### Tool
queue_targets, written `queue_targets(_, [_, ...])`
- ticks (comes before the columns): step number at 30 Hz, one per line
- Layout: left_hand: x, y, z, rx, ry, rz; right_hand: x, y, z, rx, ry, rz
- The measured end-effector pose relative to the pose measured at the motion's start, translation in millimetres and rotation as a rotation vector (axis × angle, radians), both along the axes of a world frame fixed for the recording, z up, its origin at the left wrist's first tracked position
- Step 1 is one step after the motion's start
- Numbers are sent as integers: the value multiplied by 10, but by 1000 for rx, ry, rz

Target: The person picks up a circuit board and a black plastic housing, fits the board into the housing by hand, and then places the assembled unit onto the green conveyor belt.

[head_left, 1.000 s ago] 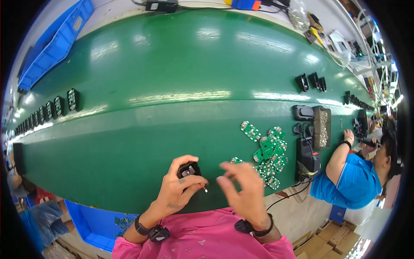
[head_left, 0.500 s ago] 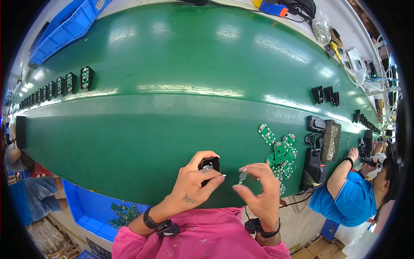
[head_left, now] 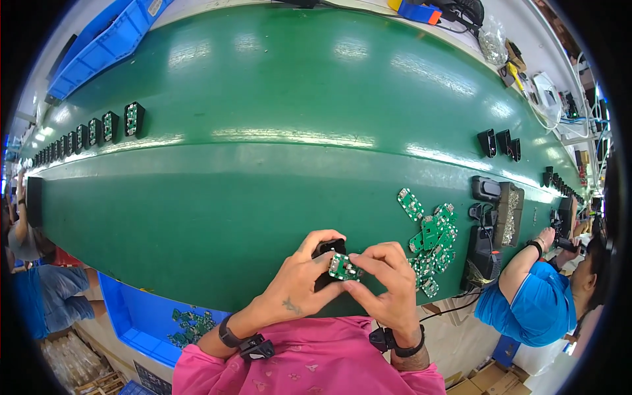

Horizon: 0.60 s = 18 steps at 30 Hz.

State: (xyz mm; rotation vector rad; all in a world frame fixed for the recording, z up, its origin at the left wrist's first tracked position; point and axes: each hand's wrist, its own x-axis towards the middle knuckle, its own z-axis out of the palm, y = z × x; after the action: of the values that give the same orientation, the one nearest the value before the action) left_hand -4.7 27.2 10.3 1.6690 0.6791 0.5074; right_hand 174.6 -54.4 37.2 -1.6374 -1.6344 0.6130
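My left hand is closed around a black plastic housing near the front edge of the green table. Between the thumb and fingers of my right hand is a small green circuit board, held against the housing's opening. The board hides most of the housing's inside. Its upper face, with small components, is turned up toward me. To the right of my hands lies a loose pile of green circuit boards.
Black housings with boards stand in a row at far left; more housings stand at right. A tray of small metal parts sits beside a black power tool. A blue bin is below the table edge. A co-worker sits at right.
My right hand has moved left to the housing. The board in it has turned, so its component face now shows, and it has come up against the housing. My left hand still holds the housing.
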Motion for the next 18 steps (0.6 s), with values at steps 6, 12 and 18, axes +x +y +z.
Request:
queue_targets(6, [-3, -64, -102, -138, -94, 80, -8, -14, -38, -77, 159, 7])
queue_targets(12, [-31, 9, -15, -361, -126, 20, 20, 1, -104, 21, 159, -2])
queue_targets(18, [-15, 10, 26, -688, -154, -20, 18, 32, -96, 9, 123, 3])
